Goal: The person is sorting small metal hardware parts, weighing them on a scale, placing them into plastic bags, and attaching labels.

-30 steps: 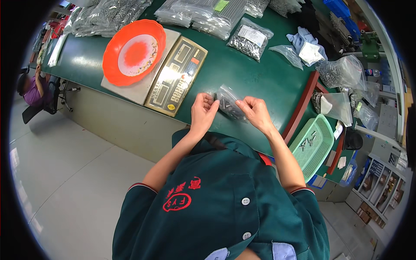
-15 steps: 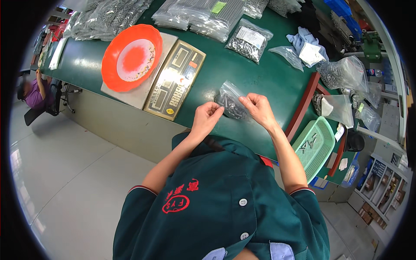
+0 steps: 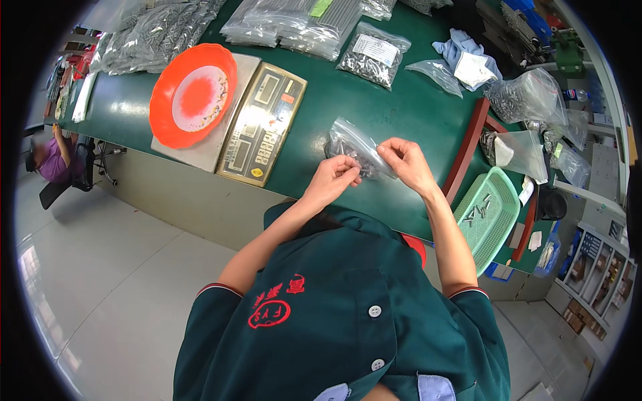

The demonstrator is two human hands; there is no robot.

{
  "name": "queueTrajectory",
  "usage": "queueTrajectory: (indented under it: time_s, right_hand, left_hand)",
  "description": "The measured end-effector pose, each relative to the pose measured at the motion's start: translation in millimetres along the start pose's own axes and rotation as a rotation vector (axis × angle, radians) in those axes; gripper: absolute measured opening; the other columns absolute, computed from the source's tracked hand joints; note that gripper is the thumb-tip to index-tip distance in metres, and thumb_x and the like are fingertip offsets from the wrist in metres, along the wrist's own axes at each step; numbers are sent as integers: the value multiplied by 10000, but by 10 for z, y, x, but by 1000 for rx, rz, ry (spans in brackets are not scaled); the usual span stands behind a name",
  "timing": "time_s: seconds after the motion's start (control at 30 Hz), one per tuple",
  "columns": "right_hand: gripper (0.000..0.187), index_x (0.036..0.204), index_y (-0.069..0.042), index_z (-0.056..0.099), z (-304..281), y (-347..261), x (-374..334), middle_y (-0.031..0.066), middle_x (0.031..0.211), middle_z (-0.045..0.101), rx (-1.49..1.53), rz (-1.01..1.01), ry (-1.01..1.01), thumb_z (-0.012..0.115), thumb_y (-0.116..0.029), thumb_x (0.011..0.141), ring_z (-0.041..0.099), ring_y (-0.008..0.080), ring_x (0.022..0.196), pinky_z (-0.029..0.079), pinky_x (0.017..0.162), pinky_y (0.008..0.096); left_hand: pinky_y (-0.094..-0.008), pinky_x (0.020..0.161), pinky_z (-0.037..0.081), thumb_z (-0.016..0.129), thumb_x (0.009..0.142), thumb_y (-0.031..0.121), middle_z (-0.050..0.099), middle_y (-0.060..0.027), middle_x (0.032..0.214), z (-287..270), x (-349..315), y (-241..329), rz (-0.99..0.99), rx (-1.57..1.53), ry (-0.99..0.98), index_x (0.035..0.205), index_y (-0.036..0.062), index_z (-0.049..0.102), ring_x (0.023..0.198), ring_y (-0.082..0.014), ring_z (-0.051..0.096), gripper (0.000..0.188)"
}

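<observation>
Bag (image 3: 354, 147) still pinched by right hand (image 3: 409, 164), left hand (image 3: 332, 179) farther across

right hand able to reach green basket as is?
Probably yes: the green basket is open-topped and close on that side, but the right hand pinches the clear bag and a red-brown bar lies between.

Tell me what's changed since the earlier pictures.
The left hand has moved rightward, from the left edge of the clear bag of dark parts to its near side; whether it grips anything now is unclear. The right hand still pinches the bag's right side. The orange bowl stays on the scale, and the green basket still holds metal pieces.
</observation>
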State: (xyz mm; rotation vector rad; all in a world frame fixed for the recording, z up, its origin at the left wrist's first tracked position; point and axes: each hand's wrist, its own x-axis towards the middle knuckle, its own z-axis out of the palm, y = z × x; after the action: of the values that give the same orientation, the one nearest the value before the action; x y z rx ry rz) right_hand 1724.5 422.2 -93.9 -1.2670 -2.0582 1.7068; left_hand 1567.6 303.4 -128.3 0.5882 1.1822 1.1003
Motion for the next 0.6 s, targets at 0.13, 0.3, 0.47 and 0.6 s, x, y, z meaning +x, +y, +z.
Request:
queueTrajectory:
  time_s: [0.13, 0.3, 0.47, 0.6]
  right_hand:
    - [191, 844, -2, 620, -2, 33, -15, -33, 658, 536, 12, -1, 9, 566, -183, 874, 429, 41, 589, 350, 508, 219]
    - [191, 839, -2, 620, -4, 23, -27, -33, 659, 536, 27, 3, 8, 565, -181, 874, 431, 40, 594, 352, 515, 220]
    - [194, 810, 9, 623, -1, 12, -25, -5, 626, 538, 44, -1, 29, 579, -177, 841, 432, 63, 572, 355, 502, 250]
    - [193, 812, 9, 625, 1, 18, -24, -3, 627, 542, 52, -5, 32, 580, -176, 841, 434, 64, 573, 357, 503, 250]
  left_hand:
    - [-240, 691, 471, 517, 875, 71, 611, -74, 790, 21, 5, 15, -13, 13, 12, 943, -33, 565, 724, -119, 576, 133]
    - [-241, 686, 474, 514, 877, 72, 612, -75, 782, 37, 13, 21, -29, 32, -3, 934, -37, 570, 722, -120, 579, 135]
    - [-241, 686, 474, 509, 880, 71, 611, -75, 788, 47, 7, 2, -16, 22, -7, 933, -40, 568, 724, -120, 580, 137]
    - [-240, 689, 472, 507, 883, 72, 611, -74, 792, 59, 6, 3, -11, 28, -13, 933, -39, 568, 730, -119, 579, 137]
